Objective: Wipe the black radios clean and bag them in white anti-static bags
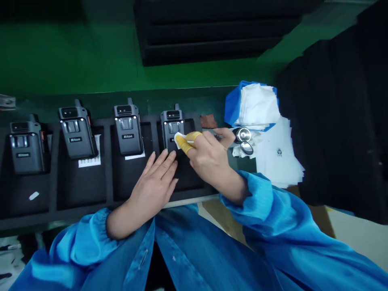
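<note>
- At the middle of the frame, my right hand [210, 157] was closed on a small white wipe [179, 137], its yellow finger covers [183, 144] pressing it against the fourth handset [172, 115].
- My left hand [154, 178] lay palm down with fingers loosely spread over the black tray [81, 188], near the right but apart from it, gripping nothing.
- The fourth handset sat right of centre, in its compartment; wiping its back looked under way, I judged, not finished.
- To the left stood the first handset [26, 149], second handset [75, 137] and third handset [127, 133], backs up; whether these had been wiped, I could not tell.
- A white scrap [34, 196] lay at lower left, in the first handset's compartment.
- Plenty of white wipes [259, 103] remained in the blue box [232, 107] at upper right.
</note>
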Action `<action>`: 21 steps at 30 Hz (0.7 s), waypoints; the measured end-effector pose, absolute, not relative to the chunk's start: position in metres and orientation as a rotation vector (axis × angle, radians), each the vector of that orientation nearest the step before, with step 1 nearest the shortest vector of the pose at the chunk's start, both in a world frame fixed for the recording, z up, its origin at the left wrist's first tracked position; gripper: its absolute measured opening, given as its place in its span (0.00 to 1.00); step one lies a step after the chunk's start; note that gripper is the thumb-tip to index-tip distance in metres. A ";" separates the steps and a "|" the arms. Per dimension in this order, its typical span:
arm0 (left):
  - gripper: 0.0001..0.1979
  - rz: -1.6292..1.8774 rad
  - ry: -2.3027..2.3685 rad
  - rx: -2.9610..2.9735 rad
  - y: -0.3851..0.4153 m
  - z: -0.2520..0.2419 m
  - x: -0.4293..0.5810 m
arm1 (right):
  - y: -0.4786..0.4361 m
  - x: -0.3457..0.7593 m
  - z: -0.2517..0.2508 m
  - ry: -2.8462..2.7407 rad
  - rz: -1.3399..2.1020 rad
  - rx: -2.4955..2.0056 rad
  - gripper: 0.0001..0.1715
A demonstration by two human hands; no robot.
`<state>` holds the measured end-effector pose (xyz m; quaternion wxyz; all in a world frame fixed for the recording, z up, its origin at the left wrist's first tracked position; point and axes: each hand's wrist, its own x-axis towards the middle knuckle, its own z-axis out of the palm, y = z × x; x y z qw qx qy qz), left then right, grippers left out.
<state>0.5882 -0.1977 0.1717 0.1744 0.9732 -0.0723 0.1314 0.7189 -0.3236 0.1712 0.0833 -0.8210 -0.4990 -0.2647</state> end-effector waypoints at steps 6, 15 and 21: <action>0.16 0.388 -0.219 2.747 -0.197 0.170 0.588 | -0.379 0.744 0.190 -1.059 -0.765 -2.663 0.18; 0.21 0.537 -0.222 2.683 -0.183 0.179 0.574 | -0.424 0.763 0.195 -0.865 -0.620 -2.967 0.18; 0.17 0.581 -0.042 2.809 -0.151 0.186 0.545 | -0.427 0.766 0.196 -1.033 -0.750 -2.881 0.13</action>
